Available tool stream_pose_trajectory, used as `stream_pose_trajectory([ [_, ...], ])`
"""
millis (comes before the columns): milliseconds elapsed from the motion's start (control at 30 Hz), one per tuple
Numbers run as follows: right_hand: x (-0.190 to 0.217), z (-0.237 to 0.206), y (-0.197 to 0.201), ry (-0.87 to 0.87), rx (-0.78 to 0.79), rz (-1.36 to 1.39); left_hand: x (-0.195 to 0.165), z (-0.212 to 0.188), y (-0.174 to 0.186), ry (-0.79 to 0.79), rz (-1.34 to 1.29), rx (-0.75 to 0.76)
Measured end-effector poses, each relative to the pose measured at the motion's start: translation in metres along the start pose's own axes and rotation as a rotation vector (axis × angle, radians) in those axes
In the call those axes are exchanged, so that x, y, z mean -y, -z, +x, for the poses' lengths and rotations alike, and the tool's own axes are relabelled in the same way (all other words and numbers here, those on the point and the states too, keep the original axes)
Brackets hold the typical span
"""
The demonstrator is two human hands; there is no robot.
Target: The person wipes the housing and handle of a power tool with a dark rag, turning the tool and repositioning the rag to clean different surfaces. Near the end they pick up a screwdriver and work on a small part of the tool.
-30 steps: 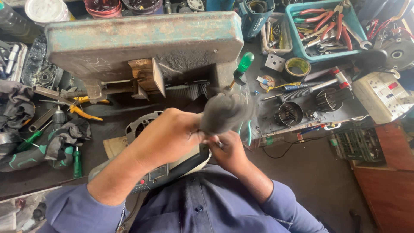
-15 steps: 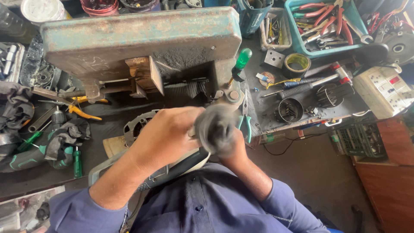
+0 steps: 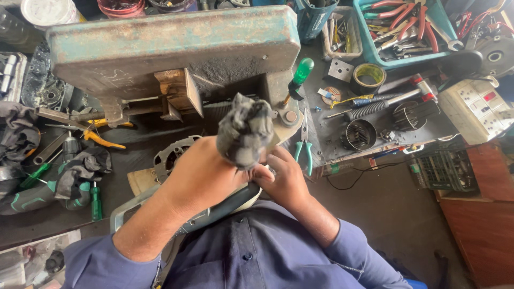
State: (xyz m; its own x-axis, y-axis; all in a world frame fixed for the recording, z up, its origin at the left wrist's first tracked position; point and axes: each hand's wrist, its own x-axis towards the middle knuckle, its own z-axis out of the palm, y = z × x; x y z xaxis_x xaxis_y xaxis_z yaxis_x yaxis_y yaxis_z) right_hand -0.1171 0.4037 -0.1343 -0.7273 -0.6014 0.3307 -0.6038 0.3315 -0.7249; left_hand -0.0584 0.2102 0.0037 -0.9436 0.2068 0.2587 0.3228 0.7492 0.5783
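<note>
- Grey, grimy wad of cloth (image 3: 245, 129) sits bunched in the left hand (image 3: 201, 174), fingers closed round its lower end, raised above the counter (image 3: 139, 140) near the centre of view.
- Right hand (image 3: 284, 179) lies just at 4 o'clock of the wad, fingers curled toward the left hand's fingertips; what it pinches is hidden, so I cannot tell whether it grips anything.
- Under both wrists runs a dark grey power-tool body (image 3: 214, 211), resting across the lap of the blue shirt.
- At 12 o'clock stands a big worn teal metal machine housing (image 3: 171, 48), blocking the counter behind it.
- At 2 o'clock, a green-handled screwdriver (image 3: 300, 75) leans by the housing; green-handled pliers (image 3: 305, 144) lie at 3 o'clock, close to the right hand.
- Farther at 3 o'clock: a black ribbed cylinder part (image 3: 360, 134) and a white socket strip (image 3: 476, 109).
- At 1 o'clock, a teal plastic tray (image 3: 369, 51) of red-handled tools, with a roll of yellowish tape (image 3: 368, 77) just below it.
- At 9 o'clock: a round metal motor end-cover (image 3: 174, 155), orange-handled cutters (image 3: 99, 136) and dark crumpled rags (image 3: 80, 168).
</note>
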Motion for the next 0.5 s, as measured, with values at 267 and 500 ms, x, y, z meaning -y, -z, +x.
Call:
stream_pose_trajectory([
  [267,-0.011,-0.002,-0.007,0.139,-0.027,-0.087,0.003,0.006,0.011,-0.075,-0.283,0.106],
  [500,-0.005,-0.01,-0.009,-0.028,-0.087,0.138,-0.001,0.001,0.005,0.138,-0.185,-0.064],
])
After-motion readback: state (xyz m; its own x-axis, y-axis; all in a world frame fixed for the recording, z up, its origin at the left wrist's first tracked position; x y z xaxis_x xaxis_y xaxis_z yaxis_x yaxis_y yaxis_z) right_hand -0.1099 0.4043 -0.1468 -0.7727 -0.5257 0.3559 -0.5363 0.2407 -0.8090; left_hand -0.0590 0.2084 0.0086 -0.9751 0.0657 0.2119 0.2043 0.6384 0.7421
